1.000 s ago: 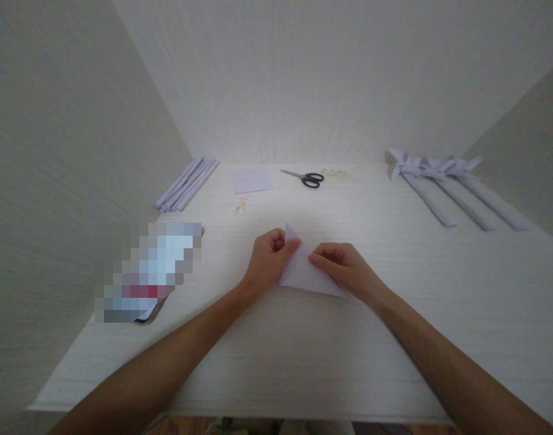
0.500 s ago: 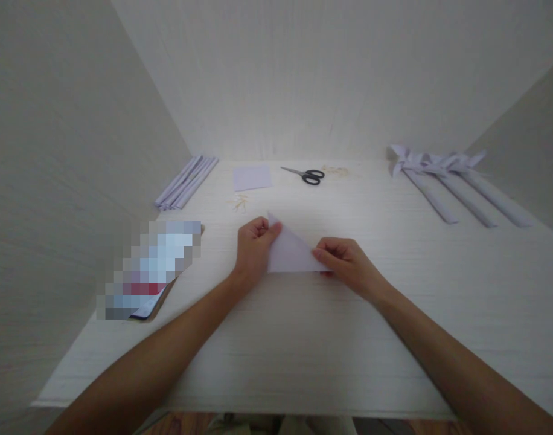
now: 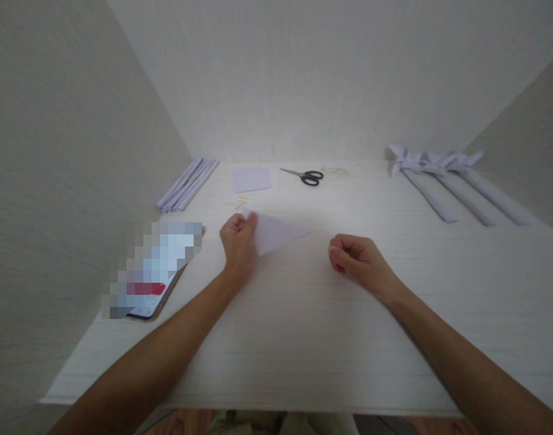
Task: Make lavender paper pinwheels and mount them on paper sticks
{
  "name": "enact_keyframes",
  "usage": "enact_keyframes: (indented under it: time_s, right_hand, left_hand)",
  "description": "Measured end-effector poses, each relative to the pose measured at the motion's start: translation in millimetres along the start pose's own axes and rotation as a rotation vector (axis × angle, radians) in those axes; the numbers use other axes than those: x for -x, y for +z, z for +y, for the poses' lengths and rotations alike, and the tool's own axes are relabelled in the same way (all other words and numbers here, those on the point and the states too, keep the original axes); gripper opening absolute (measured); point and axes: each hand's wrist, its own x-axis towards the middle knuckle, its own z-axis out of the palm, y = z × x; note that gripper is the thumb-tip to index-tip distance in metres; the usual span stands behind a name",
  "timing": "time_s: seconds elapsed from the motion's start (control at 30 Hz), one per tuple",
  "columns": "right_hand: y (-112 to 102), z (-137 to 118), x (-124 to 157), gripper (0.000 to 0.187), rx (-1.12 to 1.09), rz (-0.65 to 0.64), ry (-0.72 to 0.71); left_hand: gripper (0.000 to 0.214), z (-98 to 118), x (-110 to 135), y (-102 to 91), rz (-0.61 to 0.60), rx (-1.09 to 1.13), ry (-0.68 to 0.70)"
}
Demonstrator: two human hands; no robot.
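Observation:
A pale lilac paper folded into a triangle (image 3: 276, 232) lies on the white table (image 3: 303, 338) near the middle. My left hand (image 3: 237, 240) pinches its left corner, fingers curled. My right hand (image 3: 358, 261) rests on the table to the right of the paper, curled into a loose fist with nothing visible in it and apart from the paper.
Black scissors (image 3: 306, 176) and a square lilac sheet (image 3: 252, 179) lie at the back. Rolled paper sticks (image 3: 187, 184) sit back left. Three finished paper pinwheels (image 3: 444, 175) lie back right. A phone (image 3: 155, 269) rests at the left. Walls enclose three sides.
My left hand slid the folded triangle leftward and away from me. My right hand let go of the paper's right corner and now rests apart from it.

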Motion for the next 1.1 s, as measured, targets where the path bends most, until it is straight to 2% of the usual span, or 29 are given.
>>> enact_keyframes:
  time_s: [0.1, 0.13, 0.2, 0.27, 0.37, 0.43, 0.53, 0.6, 0.67, 0.7, 0.77, 0.87, 0.97, 1.03, 1.1]
  right_hand:
    - [-2.7, 0.4, 0.7, 0.019, 0.100, 0.292, -0.132]
    - [-1.5, 0.9, 0.5, 0.013, 0.134, 0.330, -0.174]
    - [3.6, 2.3, -0.2, 0.009, 0.205, 0.283, -0.204]
    - [10.1, 3.8, -0.5, 0.013, 0.256, 0.168, -0.163]
    - [16.5, 5.0, 0.1, 0.017, 0.314, 0.081, -0.110]
    - [17.4, 4.5, 0.9, 0.018, 0.338, 0.120, -0.125]
    - [16.0, 2.3, 2.7, 0.018, 0.366, 0.160, -0.178]
    - [15.0, 0.9, 4.1, 0.018, 0.377, 0.106, -0.207]
    - [13.7, 0.4, 4.9, 0.020, 0.352, 0.021, -0.213]
    - [12.7, 0.6, 4.9, 0.021, 0.325, -0.031, -0.203]
    - [9.7, 2.1, 4.1, 0.023, 0.236, -0.154, -0.155]
    - [4.2, 5.9, 1.2, 0.024, 0.029, -0.328, -0.029]
    - [1.0, 9.0, -1.3, 0.026, -0.217, -0.408, 0.080]
    - [0.3, 9.4, -1.5, 0.026, -0.393, -0.401, 0.124]
    - [-0.5, 8.1, -1.0, 0.026, -0.558, -0.353, 0.155]
  left_hand:
    - [0.027, 2.4, 5.7, 1.7, -0.054, -0.039, 0.037]
    - [0.024, 3.1, 9.2, 3.2, -0.103, -0.082, 0.040]
    - [0.020, 3.7, 16.4, 6.7, -0.185, -0.131, 0.058]
    - [0.020, 3.3, 21.9, 9.4, -0.237, -0.166, 0.074]
    - [0.018, 2.2, 24.8, 10.1, -0.264, -0.223, 0.154]
    - [0.022, 3.1, 25.2, 8.3, -0.223, -0.300, 0.341]
    - [0.046, 8.3, 28.0, 3.9, -0.169, -0.549, 0.796]
    - [0.037, 13.1, 31.7, 1.6, -0.253, -0.740, 1.017]
    - [0.017, 17.3, 35.1, 0.7, -0.422, -0.892, 1.079]
    - [0.011, 18.8, 36.0, 0.8, -0.532, -0.943, 1.061]
    - [0.018, 20.7, 35.6, 1.6, -0.766, -0.991, 0.956]
    - [0.027, 22.6, 31.3, 3.1, -1.071, -0.909, 0.693]
    - [0.031, 25.0, 27.4, 3.3, -1.196, -0.704, 0.344]
    - [0.032, 26.1, 25.8, 2.4, -1.223, -0.557, 0.130]
    - [0.033, 25.6, 24.2, 0.7, -1.230, -0.415, -0.027]
